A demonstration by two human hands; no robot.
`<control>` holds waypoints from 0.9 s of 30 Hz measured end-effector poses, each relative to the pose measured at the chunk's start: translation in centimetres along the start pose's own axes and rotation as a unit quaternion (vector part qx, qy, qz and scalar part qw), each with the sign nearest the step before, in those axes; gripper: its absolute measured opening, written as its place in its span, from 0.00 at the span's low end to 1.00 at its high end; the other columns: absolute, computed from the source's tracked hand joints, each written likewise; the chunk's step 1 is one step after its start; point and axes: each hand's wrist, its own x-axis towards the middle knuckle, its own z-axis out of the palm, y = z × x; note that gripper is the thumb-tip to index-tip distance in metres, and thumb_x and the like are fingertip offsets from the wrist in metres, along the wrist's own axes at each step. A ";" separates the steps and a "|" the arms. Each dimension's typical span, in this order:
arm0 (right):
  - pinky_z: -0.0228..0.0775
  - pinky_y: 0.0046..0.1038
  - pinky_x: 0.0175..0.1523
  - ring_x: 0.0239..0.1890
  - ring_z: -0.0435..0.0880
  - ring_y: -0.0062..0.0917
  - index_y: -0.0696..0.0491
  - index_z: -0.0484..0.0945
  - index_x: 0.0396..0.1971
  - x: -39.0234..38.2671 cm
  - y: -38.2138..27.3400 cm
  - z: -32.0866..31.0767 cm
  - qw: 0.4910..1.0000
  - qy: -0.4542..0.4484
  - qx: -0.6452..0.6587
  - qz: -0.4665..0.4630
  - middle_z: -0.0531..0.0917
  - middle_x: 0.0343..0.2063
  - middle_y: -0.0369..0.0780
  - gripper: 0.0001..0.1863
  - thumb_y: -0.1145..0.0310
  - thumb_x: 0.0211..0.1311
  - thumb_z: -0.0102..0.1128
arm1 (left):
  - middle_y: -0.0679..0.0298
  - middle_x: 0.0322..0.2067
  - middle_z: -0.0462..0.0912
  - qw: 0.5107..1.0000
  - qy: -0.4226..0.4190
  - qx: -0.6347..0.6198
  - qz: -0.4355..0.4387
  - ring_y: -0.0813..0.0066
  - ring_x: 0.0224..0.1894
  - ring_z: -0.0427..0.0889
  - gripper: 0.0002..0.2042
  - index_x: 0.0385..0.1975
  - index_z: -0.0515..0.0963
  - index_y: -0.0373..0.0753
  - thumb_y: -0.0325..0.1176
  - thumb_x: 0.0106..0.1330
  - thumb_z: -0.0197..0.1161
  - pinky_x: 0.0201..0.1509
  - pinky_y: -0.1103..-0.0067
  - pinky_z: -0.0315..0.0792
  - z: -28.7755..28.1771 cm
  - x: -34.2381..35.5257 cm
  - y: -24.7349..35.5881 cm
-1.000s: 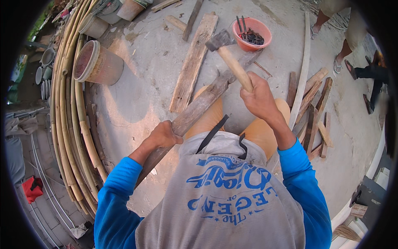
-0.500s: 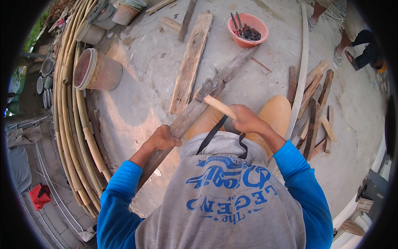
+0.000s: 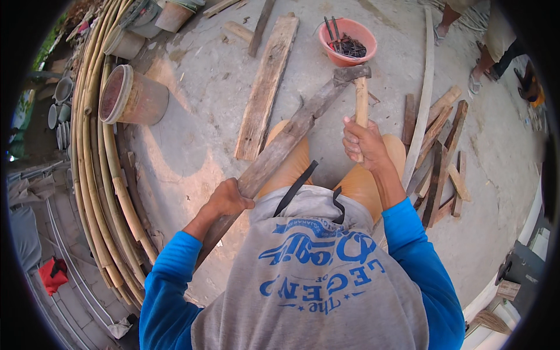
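Left hand (image 3: 228, 198) clasps plank (image 3: 281, 144); right hand (image 3: 367, 143) wraps hammer (image 3: 361, 102).
One o'clock: pink basin (image 3: 359, 28) holding dark scraps (image 3: 354, 48), tool handles (image 3: 336, 29); ten o'clock: bucket (image 3: 144, 96).

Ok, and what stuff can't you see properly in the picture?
All in the head view:
Most fingers of the left hand: hidden by the hand itself and the wooden beam.
The beam's near end: hidden behind the left sleeve.
The dark bits in the pink bowl: too small and jumbled to name.
The person above those bare legs: cut off by the top edge and dark rim.
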 end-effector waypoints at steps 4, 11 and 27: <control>0.56 0.21 0.12 0.10 0.64 0.12 0.52 0.73 0.33 -1.1 4.5 0.6 0.921 -0.136 -0.351 0.102 0.68 0.14 0.29 0.14 0.65 0.67 0.72 | 0.37 0.42 0.86 1.000 -0.011 0.020 -0.018 0.46 0.48 0.87 0.34 0.46 0.79 0.19 0.43 0.45 0.79 0.53 0.65 0.80 0.1 0.3 -0.3; 0.53 0.19 0.17 0.15 0.66 0.12 0.54 0.76 0.37 -0.3 -3.2 0.5 0.931 0.041 -0.337 -0.134 0.70 0.17 0.29 0.15 0.57 0.72 0.68 | 0.37 0.44 0.85 1.000 -0.008 0.009 -0.016 0.46 0.50 0.86 0.36 0.48 0.78 0.20 0.44 0.45 0.78 0.55 0.65 0.79 0.1 0.2 -0.7; 0.58 0.20 0.12 0.11 0.69 0.13 0.53 0.75 0.38 0.6 3.7 0.9 0.979 -0.026 -0.180 0.092 0.74 0.18 0.32 0.11 0.61 0.76 0.60 | 0.38 0.38 0.86 1.000 0.012 0.011 -0.007 0.48 0.45 0.88 0.32 0.43 0.79 0.20 0.41 0.42 0.76 0.49 0.65 0.80 -1.0 0.2 -1.9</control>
